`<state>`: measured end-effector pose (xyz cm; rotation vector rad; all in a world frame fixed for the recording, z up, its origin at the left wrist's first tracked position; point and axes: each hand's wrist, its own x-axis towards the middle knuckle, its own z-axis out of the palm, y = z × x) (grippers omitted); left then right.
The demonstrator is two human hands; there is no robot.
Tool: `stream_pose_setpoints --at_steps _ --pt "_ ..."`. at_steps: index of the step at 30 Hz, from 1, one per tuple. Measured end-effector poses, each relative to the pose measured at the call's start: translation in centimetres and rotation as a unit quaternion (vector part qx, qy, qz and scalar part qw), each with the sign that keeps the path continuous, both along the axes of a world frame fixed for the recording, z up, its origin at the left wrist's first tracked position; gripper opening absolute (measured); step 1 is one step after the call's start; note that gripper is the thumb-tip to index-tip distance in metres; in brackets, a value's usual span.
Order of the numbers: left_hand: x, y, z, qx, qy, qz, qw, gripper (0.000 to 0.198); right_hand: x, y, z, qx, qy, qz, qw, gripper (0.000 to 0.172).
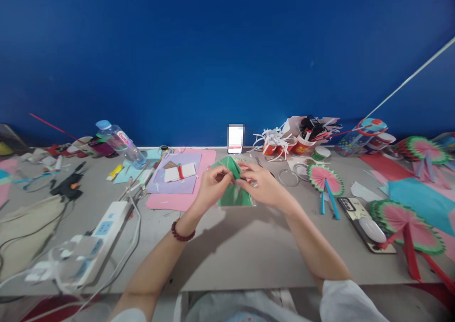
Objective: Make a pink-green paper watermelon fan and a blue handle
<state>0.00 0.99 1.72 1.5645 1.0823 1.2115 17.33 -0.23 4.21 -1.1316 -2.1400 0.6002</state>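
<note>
Both my hands meet over a sheet of green paper [235, 196] in the middle of the table. The fingers of my left hand [215, 183] pinch the upper part of the paper from the left. From the right, my right hand [262, 182] pinches the same raised part, its fingertips close to the left ones. The paper looks folded where the fingers meet; its lower part spreads flat below them. A bit of pink and green paper [243, 161] shows just behind the hands, mostly hidden.
A lit phone [235, 139] leans against the blue wall. Pink and green paper fans [325, 179] and a dark phone [355, 213] lie right. Purple paper [174, 184], a power strip [106, 236], a glue gun [69, 183] and a bottle [122, 142] are left. Cups [302, 145] stand behind.
</note>
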Motion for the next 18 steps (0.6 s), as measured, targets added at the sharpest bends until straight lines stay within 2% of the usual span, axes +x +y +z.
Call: stream_pose_setpoints --at_steps 3,10,13,15,16,18 --pt "0.0 0.0 -0.1 -0.001 0.008 -0.006 1.000 0.013 0.3 0.4 -0.3 -0.028 0.008 0.012 1.000 0.021" --pt "0.0 -0.2 0.3 0.029 0.075 -0.003 0.997 0.018 0.6 1.6 -1.2 -0.083 0.065 -0.027 0.994 0.018" --pt "-0.7 0.5 0.3 0.077 0.099 0.031 0.992 0.022 0.5 1.7 -1.3 -0.075 0.080 -0.067 0.992 0.016" --pt "-1.5 1.5 0.0 0.134 0.111 0.076 0.982 0.019 0.5 1.6 -1.2 -0.070 0.088 -0.084 0.990 0.014" --pt "-2.0 2.1 -0.3 0.154 0.122 0.077 0.977 0.031 0.5 1.6 -1.1 -0.073 0.092 -0.088 0.989 0.013" --pt "-3.0 3.2 -0.9 0.142 0.135 -0.001 0.981 0.054 0.5 1.5 -1.0 -0.084 0.098 -0.091 0.987 0.012"
